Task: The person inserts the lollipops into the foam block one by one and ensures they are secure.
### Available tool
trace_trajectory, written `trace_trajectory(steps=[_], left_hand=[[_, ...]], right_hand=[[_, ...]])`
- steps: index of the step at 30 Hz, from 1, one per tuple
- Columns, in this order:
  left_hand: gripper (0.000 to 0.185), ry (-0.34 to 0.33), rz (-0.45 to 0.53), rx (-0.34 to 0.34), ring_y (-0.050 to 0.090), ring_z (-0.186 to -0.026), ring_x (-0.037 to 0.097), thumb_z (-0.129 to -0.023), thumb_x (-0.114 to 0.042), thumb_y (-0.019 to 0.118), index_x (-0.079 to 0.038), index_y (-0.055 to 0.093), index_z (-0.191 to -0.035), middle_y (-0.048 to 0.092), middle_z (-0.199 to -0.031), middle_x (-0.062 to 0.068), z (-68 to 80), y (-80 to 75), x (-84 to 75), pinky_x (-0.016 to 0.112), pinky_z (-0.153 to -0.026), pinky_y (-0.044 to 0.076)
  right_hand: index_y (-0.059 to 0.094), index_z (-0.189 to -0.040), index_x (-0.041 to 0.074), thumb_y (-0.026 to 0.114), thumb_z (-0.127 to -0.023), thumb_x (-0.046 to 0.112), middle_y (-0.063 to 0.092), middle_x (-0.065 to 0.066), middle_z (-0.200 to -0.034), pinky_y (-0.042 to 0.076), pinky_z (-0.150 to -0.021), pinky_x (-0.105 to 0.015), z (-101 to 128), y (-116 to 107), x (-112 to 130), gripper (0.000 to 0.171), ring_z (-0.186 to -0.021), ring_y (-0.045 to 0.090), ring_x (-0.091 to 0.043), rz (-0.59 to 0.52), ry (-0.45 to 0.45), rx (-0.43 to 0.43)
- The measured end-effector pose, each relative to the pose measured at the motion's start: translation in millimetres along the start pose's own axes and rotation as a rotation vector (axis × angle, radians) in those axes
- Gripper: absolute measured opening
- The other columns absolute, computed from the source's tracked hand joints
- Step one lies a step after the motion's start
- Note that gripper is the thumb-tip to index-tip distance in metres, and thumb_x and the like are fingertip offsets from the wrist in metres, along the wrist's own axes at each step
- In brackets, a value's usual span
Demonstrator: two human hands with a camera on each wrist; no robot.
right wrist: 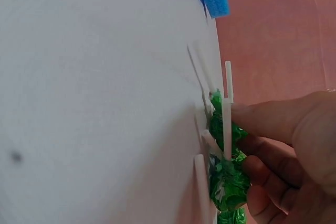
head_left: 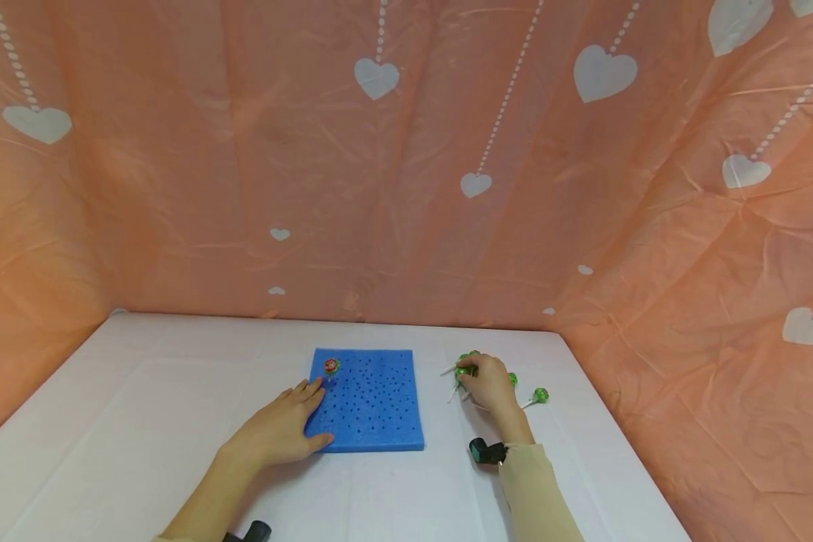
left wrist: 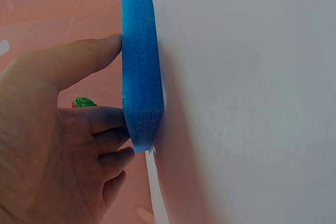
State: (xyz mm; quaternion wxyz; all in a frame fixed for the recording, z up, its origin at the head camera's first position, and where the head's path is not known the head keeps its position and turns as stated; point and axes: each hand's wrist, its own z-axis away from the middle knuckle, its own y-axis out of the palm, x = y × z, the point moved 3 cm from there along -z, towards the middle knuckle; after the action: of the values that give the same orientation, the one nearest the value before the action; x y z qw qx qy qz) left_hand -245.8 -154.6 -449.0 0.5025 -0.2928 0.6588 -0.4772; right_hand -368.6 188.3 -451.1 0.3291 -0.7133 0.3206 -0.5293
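A blue foam board (head_left: 379, 433) dotted with small holes lies on the white table. My left hand (head_left: 278, 427) rests on its left side, fingers stretched along the edge and thumb on the near left part. One lollipop in a red and green wrapper (head_left: 331, 366) stands in the board near its far left corner. To the right of the board, my right hand (head_left: 491, 385) pinches a green-wrapped lollipop among several others. In the right wrist view, thumb and curled fingers meet at the green wrappers (right wrist: 230, 184), with white sticks (right wrist: 227, 129) pointing up past them.
Another green lollipop (head_left: 540, 395) lies to the right of my right hand, its stick towards me. The white table (head_left: 142, 399) is backed and flanked by an orange curtain (head_left: 420, 256) with white hearts. A black wrist camera (head_left: 486, 452) sits by my right sleeve.
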Motion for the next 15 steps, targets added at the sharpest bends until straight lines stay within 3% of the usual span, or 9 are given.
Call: trace_trajectory(steps=[11, 15], left_hand=[[0.080, -0.005, 0.012, 0.001, 0.034, -0.148, 0.052, -0.091, -0.042, 0.076, 0.011, 0.051, -0.147, 0.039, -0.161, 0.027, 1.1, -1.0, -1.9, 0.062, -0.120, 0.032], [0.080, -0.002, 0.015, 0.002, 0.035, -0.148, 0.052, -0.091, -0.041, 0.076, 0.011, 0.051, -0.146, 0.039, -0.161, 0.028, 1.4, -2.0, -3.0, 0.063, -0.120, 0.033]], right_hand=[[0.081, -0.104, 0.006, 0.080, -0.089, 0.006, 0.075, -0.014, -0.110, 0.055, -0.094, -0.050, -1.1, -0.6, 1.0, 0.015, -0.105, 0.067, -0.032, 0.014, -0.030, -0.012], [0.080, -0.107, 0.005, 0.079, -0.091, 0.007, 0.073, -0.014, -0.107, 0.055, -0.085, -0.046, -0.9, -2.4, 3.1, 0.016, -0.094, 0.064, -0.027, 0.019, -0.027, -0.011]])
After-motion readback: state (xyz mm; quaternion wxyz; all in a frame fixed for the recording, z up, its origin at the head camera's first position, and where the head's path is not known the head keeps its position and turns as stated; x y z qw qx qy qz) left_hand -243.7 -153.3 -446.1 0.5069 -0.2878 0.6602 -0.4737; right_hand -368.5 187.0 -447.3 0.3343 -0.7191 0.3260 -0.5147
